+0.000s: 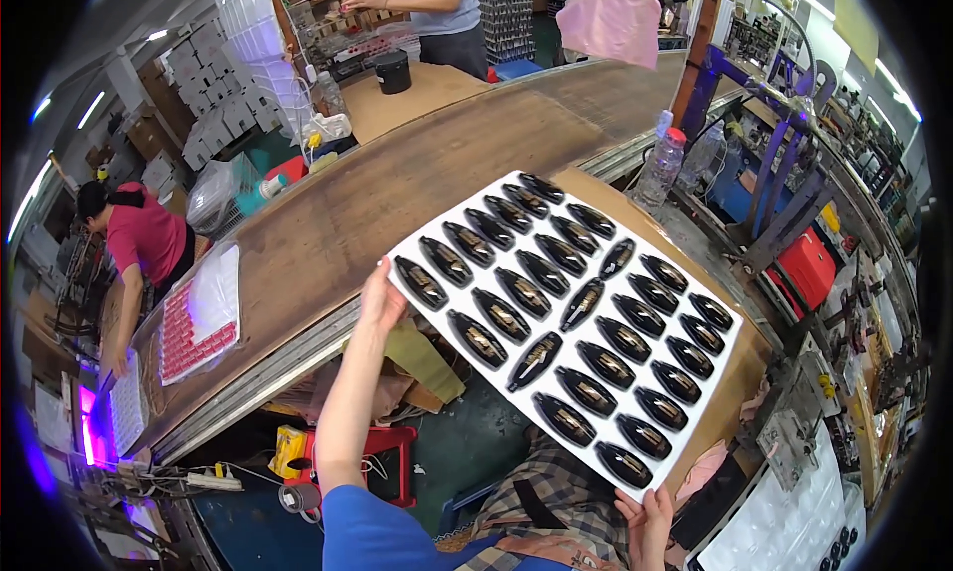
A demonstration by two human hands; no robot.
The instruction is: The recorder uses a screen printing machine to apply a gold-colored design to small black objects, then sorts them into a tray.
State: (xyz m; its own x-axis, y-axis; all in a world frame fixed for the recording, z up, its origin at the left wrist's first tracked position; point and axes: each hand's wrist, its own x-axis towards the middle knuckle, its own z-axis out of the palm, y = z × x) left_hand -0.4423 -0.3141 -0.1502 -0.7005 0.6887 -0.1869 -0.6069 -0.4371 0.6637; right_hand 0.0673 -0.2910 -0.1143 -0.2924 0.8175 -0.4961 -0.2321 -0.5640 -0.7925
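Note:
A white sheet-like tray with rows of glossy black oval pieces is held in front of me, tilted. Gold-coloured print shows on the pieces. My left hand grips the tray at its left corner, thumb on the edge. Near my body, my right hand pinches the lower corner. Some fingers of both hands are hidden beneath the tray. Under its right side lies brown cardboard.
A long brown conveyor belt runs across ahead. On its left lies a tray of red pieces, near a person in pink. A red-capped plastic bottle and a metal machine frame stand right. Below is a red stool.

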